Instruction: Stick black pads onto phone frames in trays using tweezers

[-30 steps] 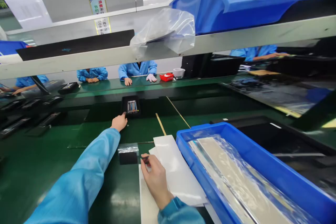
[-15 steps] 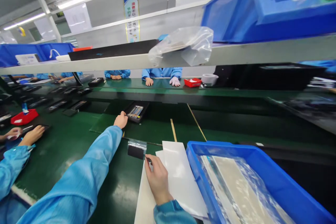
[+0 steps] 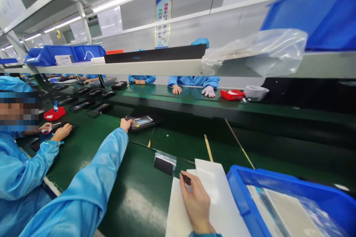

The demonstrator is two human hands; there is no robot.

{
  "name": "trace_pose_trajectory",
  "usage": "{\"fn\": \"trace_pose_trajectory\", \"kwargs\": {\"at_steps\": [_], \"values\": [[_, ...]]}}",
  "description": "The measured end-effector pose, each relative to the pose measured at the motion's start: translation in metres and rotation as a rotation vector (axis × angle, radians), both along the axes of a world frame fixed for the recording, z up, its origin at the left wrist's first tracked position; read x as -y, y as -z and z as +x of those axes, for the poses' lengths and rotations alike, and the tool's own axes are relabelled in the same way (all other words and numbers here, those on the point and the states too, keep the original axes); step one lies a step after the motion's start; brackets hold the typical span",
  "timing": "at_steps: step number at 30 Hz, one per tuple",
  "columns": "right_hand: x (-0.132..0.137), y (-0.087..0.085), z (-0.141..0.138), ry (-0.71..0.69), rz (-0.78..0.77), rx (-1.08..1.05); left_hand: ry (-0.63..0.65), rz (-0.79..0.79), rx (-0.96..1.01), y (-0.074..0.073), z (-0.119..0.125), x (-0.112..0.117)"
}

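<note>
My left hand (image 3: 125, 124) reaches out along the green belt, its fingertips at the left end of a black tray (image 3: 142, 122) holding a flat device with a bright display-like face. Whether the fingers grip the tray I cannot tell. My right hand (image 3: 197, 203) rests over a stack of white sheets (image 3: 214, 189) and pinches a small dark stick (image 3: 185, 178). Just beyond it lies a black foam block in a clear plastic bag (image 3: 164, 164), not touching either hand.
A blue bin (image 3: 244, 192) lined with clear plastic stands to my right. A co-worker's blue sleeve (image 3: 19, 170) and hand (image 3: 61, 132) work at the left, near a red tray (image 3: 54, 113). Several black trays line the belt. A white shelf (image 3: 125, 68) crosses overhead.
The view has swung left and up, so the bin and sheets sit further right and lower. My hands stay at the tray and the sheets. The co-worker's arm has come into view.
</note>
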State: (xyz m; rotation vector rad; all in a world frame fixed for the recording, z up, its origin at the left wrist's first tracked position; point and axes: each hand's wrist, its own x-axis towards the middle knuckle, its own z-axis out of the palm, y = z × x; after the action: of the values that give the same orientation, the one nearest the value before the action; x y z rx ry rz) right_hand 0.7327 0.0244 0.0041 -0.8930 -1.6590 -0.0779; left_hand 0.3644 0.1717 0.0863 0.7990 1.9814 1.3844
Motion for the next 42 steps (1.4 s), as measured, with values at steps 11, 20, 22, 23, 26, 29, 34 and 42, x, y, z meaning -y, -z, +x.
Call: {"fn": "trace_pose_trajectory", "kwargs": {"at_steps": [11, 20, 22, 23, 26, 29, 34, 42], "values": [[-0.004, -0.010, -0.008, -0.021, -0.182, -0.312, 0.836, -0.243, 0.079, -0.041, -0.095, 0.094], [0.001, -0.003, -0.008, 0.051, -0.360, -0.403, 1.409, -0.412, -0.235, -0.008, 0.010, 0.103], [0.003, -0.004, -0.007, 0.048, -0.372, -0.414, 1.391, -0.368, -0.329, -0.006, 0.023, 0.095], [0.004, -0.005, -0.007, 0.045, -0.372, -0.417, 1.371, -0.343, -0.382, -0.006, 0.028, 0.091], [0.005, -0.009, -0.007, 0.071, -0.369, -0.405, 1.254, -0.195, -0.554, -0.010, 0.049, 0.086], [0.006, -0.009, -0.008, 0.086, -0.395, -0.426, 1.172, 0.108, -0.837, -0.010, 0.090, 0.090], [0.009, -0.006, -0.011, -0.005, -0.455, -0.539, 1.313, 0.272, -1.106, 0.007, 0.154, 0.088], [0.017, -0.022, -0.016, -0.095, -0.394, -0.678, 1.328, 0.380, -0.966, 0.007, 0.158, 0.089]]}}
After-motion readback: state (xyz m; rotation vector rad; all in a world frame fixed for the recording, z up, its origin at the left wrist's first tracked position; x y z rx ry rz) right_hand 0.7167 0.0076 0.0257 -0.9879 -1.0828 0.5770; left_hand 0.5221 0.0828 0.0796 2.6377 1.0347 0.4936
